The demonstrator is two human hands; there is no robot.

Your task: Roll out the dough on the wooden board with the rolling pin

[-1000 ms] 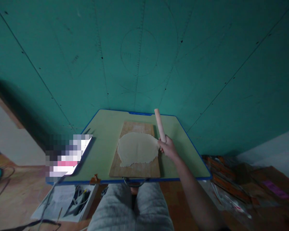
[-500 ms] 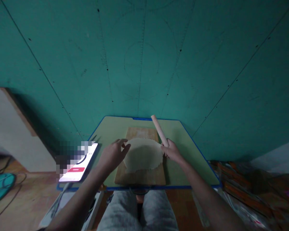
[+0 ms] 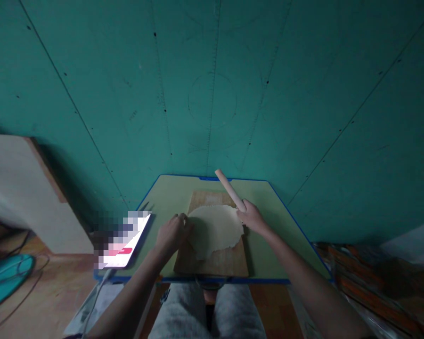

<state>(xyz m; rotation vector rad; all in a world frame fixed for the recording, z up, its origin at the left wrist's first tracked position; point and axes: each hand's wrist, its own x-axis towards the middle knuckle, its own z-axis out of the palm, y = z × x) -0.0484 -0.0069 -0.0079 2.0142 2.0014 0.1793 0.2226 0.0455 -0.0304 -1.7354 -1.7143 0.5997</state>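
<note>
A flat, pale sheet of dough [image 3: 215,230] with a ragged edge lies on a wooden cutting board [image 3: 212,268]. At its left edge is my left hand [image 3: 175,231], fingers curled and closed on the dough's rim; the fingertips are partly hidden. My right hand [image 3: 250,215] wraps round the lower end of a wooden rolling pin [image 3: 230,189], which points up and to the left, raised off the dough. The same hand also touches the dough's right edge.
The board rests on a pale green table [image 3: 275,245] with a blue rim. On the left, a phone or tablet [image 3: 127,252] with a lit screen and a cable lies by the edge. A green wall [image 3: 212,103] rises right behind. White panels [image 3: 31,197] lean at the left.
My left fingers, parted above the dough before, have closed on its left edge. The dough has turned a little on the board, and the rolling pin tilts further left. The whole view has shifted slightly.
</note>
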